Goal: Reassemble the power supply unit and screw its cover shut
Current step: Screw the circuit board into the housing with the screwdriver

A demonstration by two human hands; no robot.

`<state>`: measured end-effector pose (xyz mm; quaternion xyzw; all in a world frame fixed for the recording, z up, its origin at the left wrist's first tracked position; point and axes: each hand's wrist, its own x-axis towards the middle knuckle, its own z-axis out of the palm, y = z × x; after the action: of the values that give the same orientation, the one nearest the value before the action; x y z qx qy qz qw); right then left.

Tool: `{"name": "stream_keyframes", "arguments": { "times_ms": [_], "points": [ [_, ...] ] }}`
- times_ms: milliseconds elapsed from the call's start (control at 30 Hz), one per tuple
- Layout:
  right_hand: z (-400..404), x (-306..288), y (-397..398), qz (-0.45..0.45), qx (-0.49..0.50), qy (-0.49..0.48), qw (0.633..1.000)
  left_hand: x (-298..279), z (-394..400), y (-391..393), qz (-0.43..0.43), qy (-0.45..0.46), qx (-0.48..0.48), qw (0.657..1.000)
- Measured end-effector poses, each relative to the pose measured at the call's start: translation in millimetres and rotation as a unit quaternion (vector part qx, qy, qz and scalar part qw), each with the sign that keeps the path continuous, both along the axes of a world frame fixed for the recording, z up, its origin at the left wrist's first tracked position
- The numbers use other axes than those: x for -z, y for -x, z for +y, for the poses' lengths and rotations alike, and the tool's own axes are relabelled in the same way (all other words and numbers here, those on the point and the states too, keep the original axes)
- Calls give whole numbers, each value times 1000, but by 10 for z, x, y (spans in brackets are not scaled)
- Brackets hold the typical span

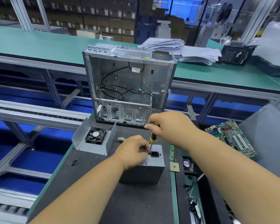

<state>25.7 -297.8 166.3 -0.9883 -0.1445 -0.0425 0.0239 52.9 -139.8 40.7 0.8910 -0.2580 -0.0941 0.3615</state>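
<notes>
Power supply unit [145, 168] stands on the dark desk [94, 183], socket face up. Left hand [132, 152] rests on its top, fingers curled, seemingly pinching the screwdriver [153, 136] shaft near the tip. Right hand [166, 125] grips the yellow-black handle. Its cover [94, 140] with fan lies just left, beside loose screws [75, 162].

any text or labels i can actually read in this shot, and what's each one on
"650", seen upside down: on the black box on the far green bench.
Round label on the fan in the metal cover: too small to read.
Round label on the second fan right of the power supply: blurred.
Sticker on the cable inside the computer case: unreadable.
Motherboard markings: too small.
</notes>
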Motion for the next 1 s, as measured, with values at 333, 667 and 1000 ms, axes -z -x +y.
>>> {"name": "stream_keyframes", "arguments": {
  "times_ms": [333,667,1000],
  "points": [
    [20,-28,12,14,-26,-61,998,-15,2,7,-5,-7,5,1000],
    [38,43,-2,21,-29,-56,998,-4,5,1,-11,-11,5,1000],
    [38,91,29,-12,-22,-17,1000,14,5,6,-11,-3,1,1000]
  ]
}}
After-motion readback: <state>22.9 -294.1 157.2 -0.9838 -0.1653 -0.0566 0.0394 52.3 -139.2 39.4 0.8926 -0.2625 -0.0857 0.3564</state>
